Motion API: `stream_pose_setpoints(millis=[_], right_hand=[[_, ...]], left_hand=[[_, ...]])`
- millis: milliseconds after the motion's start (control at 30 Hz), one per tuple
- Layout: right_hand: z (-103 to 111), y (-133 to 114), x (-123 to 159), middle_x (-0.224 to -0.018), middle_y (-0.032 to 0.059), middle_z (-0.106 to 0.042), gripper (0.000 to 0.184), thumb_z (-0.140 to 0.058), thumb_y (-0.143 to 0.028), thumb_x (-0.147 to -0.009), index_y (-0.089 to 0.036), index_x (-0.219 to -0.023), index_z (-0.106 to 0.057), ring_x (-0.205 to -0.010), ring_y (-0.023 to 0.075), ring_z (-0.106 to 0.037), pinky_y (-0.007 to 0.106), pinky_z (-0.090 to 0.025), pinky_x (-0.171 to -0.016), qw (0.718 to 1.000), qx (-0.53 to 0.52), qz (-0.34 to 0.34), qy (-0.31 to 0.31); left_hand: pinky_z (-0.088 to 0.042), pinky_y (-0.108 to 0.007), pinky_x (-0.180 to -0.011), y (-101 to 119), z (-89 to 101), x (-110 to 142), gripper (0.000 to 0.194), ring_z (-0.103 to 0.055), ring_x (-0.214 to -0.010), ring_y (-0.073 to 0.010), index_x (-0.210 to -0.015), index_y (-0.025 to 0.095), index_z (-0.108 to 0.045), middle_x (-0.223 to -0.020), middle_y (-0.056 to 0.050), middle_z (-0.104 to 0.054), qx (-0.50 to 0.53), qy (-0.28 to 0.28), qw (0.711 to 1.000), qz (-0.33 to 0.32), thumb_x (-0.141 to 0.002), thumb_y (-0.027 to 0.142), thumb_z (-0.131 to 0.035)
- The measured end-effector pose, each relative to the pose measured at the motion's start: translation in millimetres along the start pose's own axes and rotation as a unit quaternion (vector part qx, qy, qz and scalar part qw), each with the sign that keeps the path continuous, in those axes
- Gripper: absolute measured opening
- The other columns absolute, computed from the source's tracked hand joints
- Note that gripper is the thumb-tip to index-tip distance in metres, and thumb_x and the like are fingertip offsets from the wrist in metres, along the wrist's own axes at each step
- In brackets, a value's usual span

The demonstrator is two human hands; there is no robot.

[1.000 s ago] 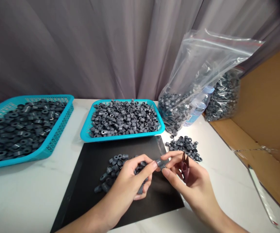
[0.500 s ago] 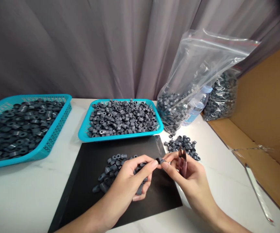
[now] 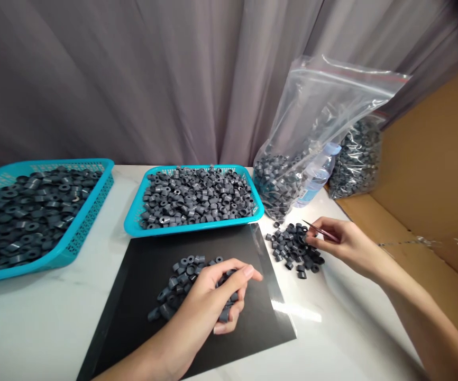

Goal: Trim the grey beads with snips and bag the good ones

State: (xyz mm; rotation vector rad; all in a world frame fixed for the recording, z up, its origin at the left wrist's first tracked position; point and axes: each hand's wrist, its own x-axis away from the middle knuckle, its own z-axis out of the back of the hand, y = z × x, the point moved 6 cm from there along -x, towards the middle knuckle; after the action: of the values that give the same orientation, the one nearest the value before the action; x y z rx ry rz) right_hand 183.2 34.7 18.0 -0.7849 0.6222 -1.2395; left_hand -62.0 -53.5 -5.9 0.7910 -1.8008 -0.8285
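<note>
My left hand (image 3: 217, 296) is curled above the black mat (image 3: 129, 338), with several small grey plastic caps (image 3: 232, 297) cupped in its fingers. A heap of the same ring-like pieces (image 3: 175, 283) lies on the mat, partly hidden behind that hand. Over on the right, my right hand (image 3: 340, 243) is closed round a pair of small nippers (image 3: 321, 231), whose thin tip points up and left. Its fingertips are at the edge of a loose pile of grey caps (image 3: 292, 246) on the white table; whether they also pinch a cap I cannot tell.
Two turquoise baskets (image 3: 191, 230) (image 3: 70, 248) full of grey pieces stand at the back and left. Behind the loose pile are an open zip bag (image 3: 292, 127) of pieces, a water bottle (image 3: 318, 174) and another filled bag (image 3: 356, 159). A cardboard box (image 3: 431, 159) borders the right.
My right hand has moved away from my left, rightward to the loose pile, taking the nippers along. The cap that was between both hands' fingertips no longer shows there. My left hand stays cupped.
</note>
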Motion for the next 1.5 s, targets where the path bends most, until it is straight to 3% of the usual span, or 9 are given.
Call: stream_pose_setpoints(millis=[200,500,667,833,933,1033,1133,1300,1500], right_hand=[[1,17,-2,-0.063,-0.0025,-0.045,0.033,-0.067,-0.052,-0.082,-0.02,-0.082,-0.063,-0.057,0.0124,-0.036,0.025,-0.029,-0.054,0.997,0.071,-0.01,-0.028],[5,-7,10,-0.064,-0.0031,-0.039,0.035,-0.057,-0.055,-0.089,-0.02,-0.089,-0.061,-0.056,0.0119,-0.034,0.024,-0.028,-0.052,0.991,0.114,0.013,0.063],[-2,-5,13,-0.058,-0.0042,-0.039,0.029,-0.053,-0.05,-0.088,-0.022,-0.088,-0.06,-0.054,0.0125,-0.036,0.025,-0.029,-0.053,0.986,0.158,-0.01,0.052],[4,10,10,-0.072,-0.0005,-0.058,0.027,-0.053,-0.048,-0.09,-0.023,-0.096,-0.062,-0.058,0.0128,-0.042,0.026,-0.034,-0.056,0.98,0.192,-0.015,0.042],[8,14,8,-0.072,0.0007,-0.059,0.031,-0.054,-0.05,-0.091,-0.022,-0.097,-0.065,-0.056,0.0128,-0.042,0.026,-0.031,-0.053,0.983,0.181,-0.009,0.031],[10,11,6,-0.075,0.002,-0.062,0.036,-0.056,-0.055,-0.09,-0.02,-0.096,-0.067,-0.057,0.0129,-0.044,0.026,-0.033,-0.053,0.99,0.136,-0.005,0.038],[2,-2,7,-0.086,0.0035,-0.068,0.036,-0.063,-0.055,-0.086,-0.02,-0.095,-0.069,-0.068,0.0143,-0.054,0.025,-0.041,-0.06,0.999,0.027,0.001,0.032],[-45,-29,18,-0.089,0.0049,-0.071,0.033,-0.074,-0.05,-0.08,-0.019,-0.089,-0.072,-0.079,0.0168,-0.062,0.024,-0.048,-0.068,0.983,-0.182,-0.011,-0.01],[-97,-40,27,-0.092,0.0043,-0.075,0.025,-0.078,-0.044,-0.079,-0.022,-0.09,-0.077,-0.085,0.0168,-0.068,0.025,-0.054,-0.08,0.945,-0.324,-0.024,-0.019]], left_hand=[[-0.014,-0.016,-0.038,-1,3.9,0,0.026,-0.027,-0.045,-0.0023,-0.09,0.014,-0.069,-0.062,0.007,-0.038,0.013,0.027,0.999,-0.014,-0.091,0.039,-0.062],[-0.013,-0.016,-0.038,0,5.2,4,0.026,-0.026,-0.048,-0.002,-0.09,0.014,-0.069,-0.068,0.006,-0.039,0.035,0.041,0.998,-0.021,-0.09,0.039,-0.064],[-0.014,-0.016,-0.04,2,4.1,6,0.027,-0.026,-0.049,-0.0026,-0.091,0.013,-0.068,-0.065,0.007,-0.038,0.042,0.036,0.998,-0.017,-0.09,0.04,-0.064],[-0.013,-0.017,-0.039,2,3.7,6,0.027,-0.026,-0.048,-0.0028,-0.09,0.013,-0.068,-0.064,0.007,-0.037,0.04,0.027,0.999,-0.015,-0.09,0.04,-0.065],[-0.013,-0.017,-0.04,0,4.3,5,0.027,-0.027,-0.049,-0.0027,-0.09,0.013,-0.068,-0.065,0.007,-0.037,0.04,0.03,0.999,-0.009,-0.089,0.039,-0.065],[-0.012,-0.017,-0.04,-1,4.8,5,0.027,-0.026,-0.048,-0.0023,-0.089,0.013,-0.068,-0.065,0.007,-0.038,0.038,0.036,0.999,-0.007,-0.089,0.04,-0.065],[-0.012,-0.017,-0.04,-1,3.8,5,0.028,-0.026,-0.048,-0.0025,-0.09,0.013,-0.068,-0.065,0.007,-0.037,0.039,0.032,0.999,-0.005,-0.089,0.041,-0.065],[-0.014,-0.017,-0.042,-5,5.2,5,0.033,-0.027,-0.052,-0.0033,-0.094,0.014,-0.069,-0.068,0.006,-0.037,0.038,0.028,0.999,-0.009,-0.089,0.046,-0.065],[-0.016,-0.017,-0.042,-8,4.0,6,0.036,-0.029,-0.055,-0.0038,-0.099,0.014,-0.067,-0.073,0.004,-0.041,0.048,0.011,0.999,-0.015,-0.089,0.049,-0.064]])
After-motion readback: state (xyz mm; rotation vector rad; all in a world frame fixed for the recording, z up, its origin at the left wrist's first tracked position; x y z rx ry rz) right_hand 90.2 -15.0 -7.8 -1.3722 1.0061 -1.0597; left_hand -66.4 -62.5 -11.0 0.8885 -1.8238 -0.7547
